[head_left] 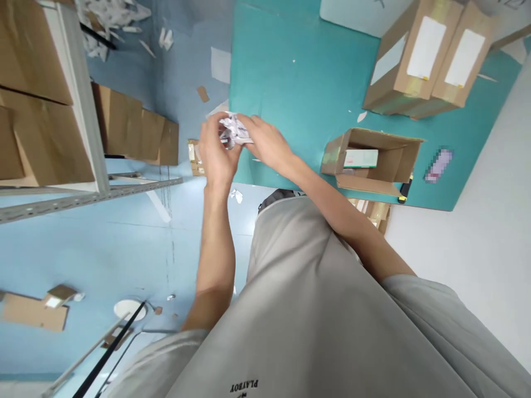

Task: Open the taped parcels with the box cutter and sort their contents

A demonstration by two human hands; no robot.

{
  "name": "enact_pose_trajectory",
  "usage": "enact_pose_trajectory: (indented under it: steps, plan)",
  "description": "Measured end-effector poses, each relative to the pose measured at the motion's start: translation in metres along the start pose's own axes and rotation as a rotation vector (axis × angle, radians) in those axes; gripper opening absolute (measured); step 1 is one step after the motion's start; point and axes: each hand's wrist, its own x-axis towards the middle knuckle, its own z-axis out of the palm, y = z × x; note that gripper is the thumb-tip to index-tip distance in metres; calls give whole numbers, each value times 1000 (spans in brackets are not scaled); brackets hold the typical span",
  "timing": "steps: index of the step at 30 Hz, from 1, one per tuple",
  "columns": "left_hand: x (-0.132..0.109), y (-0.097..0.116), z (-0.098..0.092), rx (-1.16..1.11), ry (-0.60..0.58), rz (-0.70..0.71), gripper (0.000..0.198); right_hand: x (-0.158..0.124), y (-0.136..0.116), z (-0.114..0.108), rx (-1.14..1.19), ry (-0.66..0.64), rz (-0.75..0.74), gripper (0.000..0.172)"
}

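Crumpled white paper (234, 130) is squeezed between my two hands over the left edge of the green tabletop (298, 83). My left hand (216, 152) curls around its near left side, thumb and fingers pressed in. From the right, my right hand (265, 138) grips the same wad, fingers bent over its top. Whether anything is wrapped inside the paper, I cannot tell. To the right on the table stands an open cardboard box (373, 160) with a small white and green box (360, 158) in it.
Two taped cartons (431, 55) stand at the table's back right. A yellow-and-black tool (405, 190) lies by the open box. On the left, a metal shelf (83, 99) holds cartons. Paper scraps (112, 22) litter the blue floor (124, 237).
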Motion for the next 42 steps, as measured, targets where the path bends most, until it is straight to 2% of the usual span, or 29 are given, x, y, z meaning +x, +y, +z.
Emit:
enact_pose_trajectory:
  steps: [2,4,5,7,9,10,13,16,19,21,24,27,30,34,38,40,42]
  plan:
    - [9,-33,-24,73,110,-65,67,38,-31,16,-1,-60,-33,49]
    - [21,-66,-45,131,137,-134,70,71,-58,31,-41,-100,-68,44]
    - [26,-82,-54,153,130,-156,73,85,-67,37,-66,-118,-81,47]
    - [35,-109,-66,181,91,-189,84,104,-76,44,-110,-136,-80,66]
    - [38,-128,-70,180,59,-223,96,109,-69,45,-81,-125,-32,79]
    - [37,-134,-69,171,61,-243,97,105,-61,43,-45,-106,-6,78]
    - [26,-132,-50,112,116,-285,74,67,-27,27,7,-86,48,59]
    - [8,-99,-9,-11,126,-246,45,-7,5,6,-43,-86,106,44]
    - [-16,-40,42,-173,55,-87,39,-99,28,-10,44,-35,156,42]
    - [-33,7,69,-242,-43,47,42,-159,42,-19,143,29,184,41]
    - [-56,75,93,-276,-186,211,43,-234,72,-36,196,183,340,41]
    - [-68,130,106,-255,-286,334,43,-277,115,-56,71,285,505,45]
    - [-67,172,129,-189,-373,449,46,-280,162,-71,-106,192,581,47]
    - [-55,203,179,-22,-485,503,56,-235,215,-73,-273,-28,568,52]
    - [-50,206,223,48,-484,364,61,-182,251,-56,-309,-196,539,61]
    - [-53,200,232,20,-430,256,61,-168,263,-43,-307,-240,511,61]
    - [-56,195,234,-4,-367,175,61,-161,271,-31,-303,-211,500,59]
